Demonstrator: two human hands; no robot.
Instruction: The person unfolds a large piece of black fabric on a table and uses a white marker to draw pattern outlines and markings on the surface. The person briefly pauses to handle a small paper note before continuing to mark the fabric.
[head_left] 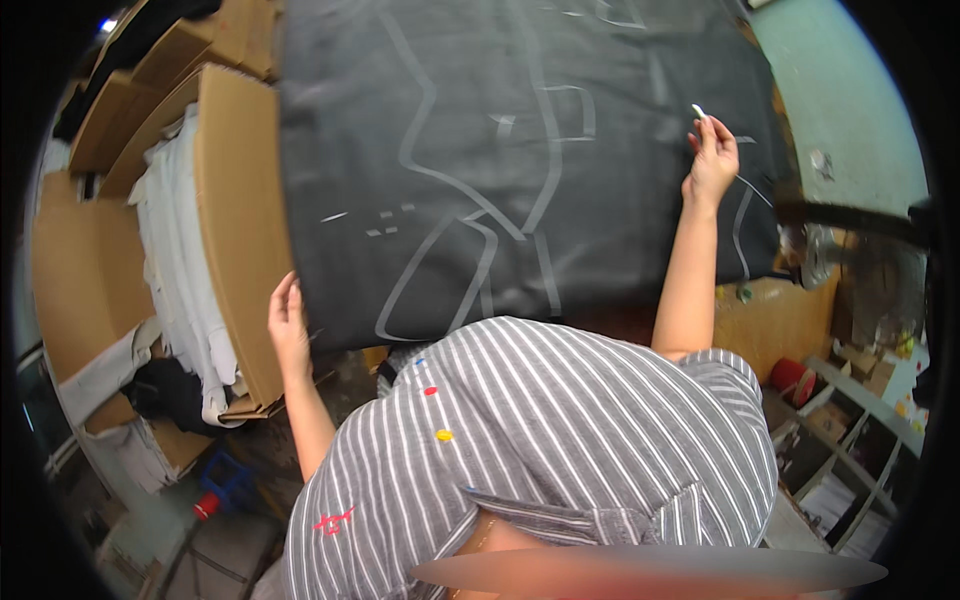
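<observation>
A large black sheet of leather-like material (620, 215) lies spread in front of me, marked with pale outlines of long curved pieces. Between the fingertips of my right hand (710, 165) is a small white piece of chalk (698, 111), raised at the sheet's right side. My left hand (288, 325) is beside the sheet's lower left edge, its fingers loosely bent and seemingly holding nothing. Whether those fingertips touch the edge I cannot tell.
To the left stands an open cardboard box (240, 240) filled with folded white fabric (180, 250). A dark metal machine part (850, 220) juts in from the right, above a compartmented shelf (850, 450). A blue-and-red object (222, 488) sits low at the left.
</observation>
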